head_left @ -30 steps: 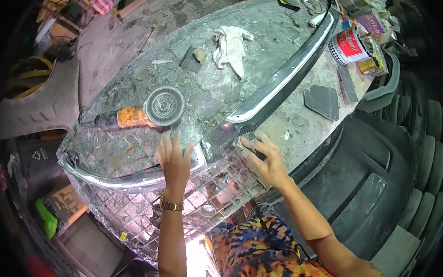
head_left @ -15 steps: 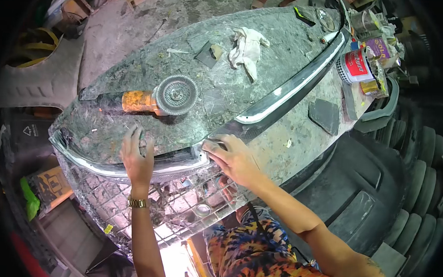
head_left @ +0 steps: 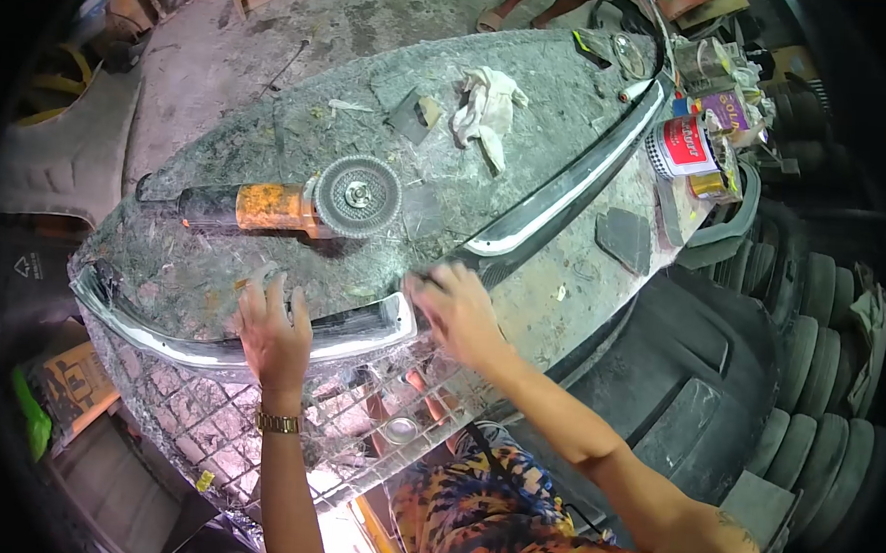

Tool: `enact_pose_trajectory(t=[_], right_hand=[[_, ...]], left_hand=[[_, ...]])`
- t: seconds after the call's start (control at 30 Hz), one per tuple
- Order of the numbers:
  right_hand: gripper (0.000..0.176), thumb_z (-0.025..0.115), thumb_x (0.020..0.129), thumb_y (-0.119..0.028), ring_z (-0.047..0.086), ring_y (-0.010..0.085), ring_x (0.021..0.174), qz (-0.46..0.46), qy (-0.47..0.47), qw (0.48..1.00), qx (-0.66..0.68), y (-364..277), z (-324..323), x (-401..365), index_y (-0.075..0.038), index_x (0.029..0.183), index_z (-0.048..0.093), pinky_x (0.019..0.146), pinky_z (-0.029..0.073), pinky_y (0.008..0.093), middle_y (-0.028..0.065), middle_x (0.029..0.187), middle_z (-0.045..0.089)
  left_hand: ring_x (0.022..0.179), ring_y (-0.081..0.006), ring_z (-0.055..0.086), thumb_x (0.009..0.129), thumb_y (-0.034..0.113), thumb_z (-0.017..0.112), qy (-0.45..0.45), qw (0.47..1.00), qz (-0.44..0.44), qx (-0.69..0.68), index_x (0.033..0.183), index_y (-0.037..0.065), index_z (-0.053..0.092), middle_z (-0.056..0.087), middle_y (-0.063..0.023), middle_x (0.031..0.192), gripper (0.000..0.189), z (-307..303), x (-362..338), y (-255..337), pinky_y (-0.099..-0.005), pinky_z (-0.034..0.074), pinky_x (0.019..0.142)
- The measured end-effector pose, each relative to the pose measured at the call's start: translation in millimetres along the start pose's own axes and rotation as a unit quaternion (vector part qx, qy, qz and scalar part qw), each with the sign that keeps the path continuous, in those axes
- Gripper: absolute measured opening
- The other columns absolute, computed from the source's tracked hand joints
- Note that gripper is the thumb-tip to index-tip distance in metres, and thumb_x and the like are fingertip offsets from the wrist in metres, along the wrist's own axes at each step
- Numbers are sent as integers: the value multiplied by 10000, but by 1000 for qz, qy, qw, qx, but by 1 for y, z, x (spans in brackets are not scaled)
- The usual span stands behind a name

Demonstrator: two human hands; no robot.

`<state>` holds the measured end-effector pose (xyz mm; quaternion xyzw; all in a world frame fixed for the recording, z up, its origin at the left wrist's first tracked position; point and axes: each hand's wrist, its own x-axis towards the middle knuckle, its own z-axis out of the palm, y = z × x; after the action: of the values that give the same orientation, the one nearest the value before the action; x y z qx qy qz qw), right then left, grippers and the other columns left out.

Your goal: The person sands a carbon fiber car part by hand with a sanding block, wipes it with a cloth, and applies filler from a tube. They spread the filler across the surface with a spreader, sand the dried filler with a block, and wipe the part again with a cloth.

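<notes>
White-banded dark trim all over this table, folks. One curved strip runs along the near edge, and the left hand is over it with the grip fairly wide, fingers apart and a bit curled. Can't tell how hard it's pressing, if at all. Right hand is blurry, just beside the strip's squared-off end; can't tell if that grip is wide, narrow or has something in it.

What's in the way: a longer trim piece starts just beyond the right hand and sweeps off to the upper right, so that side is kinda boxed in. Past the left hand lies an orange and black grinder with its round disc facing up, well apart from the fingers. Further back there's a crumpled white cloth and a dark flat square near it.

On the right you've got a dark plate and a red-labelled can among other tins. Wire grid below the near edge, big black panel to the right, someone's legs at the far side.
</notes>
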<state>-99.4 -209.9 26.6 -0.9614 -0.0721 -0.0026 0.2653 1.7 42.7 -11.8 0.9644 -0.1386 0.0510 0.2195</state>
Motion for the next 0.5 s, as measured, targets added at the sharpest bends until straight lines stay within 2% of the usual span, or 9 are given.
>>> enact_pose_trajectory(t=[0.07, 0.17, 0.27, 0.33, 0.37, 0.4, 0.47, 0.5], right_hand=[[502, 641, 855, -73, 534, 363, 985, 19, 46, 999, 6, 3, -4, 23, -89, 1357, 613, 832, 443, 481, 160, 1114, 558], [472, 653, 853, -80, 542, 369, 980, 12, 10, 1000, 17, -14, 3, -23, -97, 1324, 622, 840, 450, 471, 159, 1119, 562], [479, 657, 848, -82, 545, 368, 1016, 7, 6, 1000, 13, -13, 9, -15, -100, 1325, 620, 878, 456, 460, 149, 1129, 566], [508, 655, 842, -75, 543, 364, 1027, 48, 3, 999, 6, -14, 3, 9, -91, 1348, 612, 899, 453, 459, 145, 1137, 567], [487, 665, 827, -62, 539, 359, 1008, 64, 24, 997, 24, -18, 7, -3, -77, 1312, 633, 892, 452, 451, 137, 1097, 567], [487, 665, 827, -62, 539, 359, 1008, 63, 27, 997, 24, -17, 12, -12, -77, 1312, 633, 892, 452, 451, 137, 1097, 567], [453, 672, 833, -58, 543, 357, 1039, 3, 45, 998, 40, -15, 20, -28, -69, 1285, 654, 913, 454, 435, 144, 1109, 582], [453, 672, 833, -58, 543, 357, 1039, 11, 44, 998, 40, -14, 15, -16, -69, 1285, 654, 913, 454, 435, 144, 1109, 582]], left_hand=[[1211, -345, 564, 939, 173, 666, 3, 1000, 18, 5, 1168, 44, 661, 590, -118, 1349, 263, 0, 4, -6, -465, 442, 1035], [1215, -354, 563, 936, 157, 666, 10, 1000, 13, -13, 1152, 41, 664, 597, -133, 1329, 245, -2, 2, -3, -470, 441, 1030], [1220, -366, 562, 936, 137, 665, 12, 1000, 11, 4, 1159, 38, 660, 599, -145, 1317, 244, -4, 6, 0, -469, 442, 1032], [1220, -367, 562, 939, 136, 662, -2, 1000, 14, 10, 1156, 37, 660, 598, -146, 1320, 238, -6, 0, 1, -465, 445, 1032], [1218, -368, 563, 944, 135, 659, -10, 1000, 8, 7, 1152, 36, 662, 598, -146, 1324, 230, -5, 1, 0, -466, 448, 1030], [1216, -369, 564, 949, 135, 655, -15, 1000, 1, 4, 1147, 35, 664, 598, -147, 1328, 222, -4, 5, -1, -468, 451, 1027], [1218, -369, 563, 945, 131, 657, -3, 1000, 8, 10, 1141, 34, 665, 602, -148, 1325, 219, -2, 7, -4, -470, 451, 1028], [1219, -370, 562, 942, 128, 658, 4, 1000, 16, 13, 1136, 33, 667, 605, -148, 1321, 216, -2, 3, -3, -472, 450, 1028]])
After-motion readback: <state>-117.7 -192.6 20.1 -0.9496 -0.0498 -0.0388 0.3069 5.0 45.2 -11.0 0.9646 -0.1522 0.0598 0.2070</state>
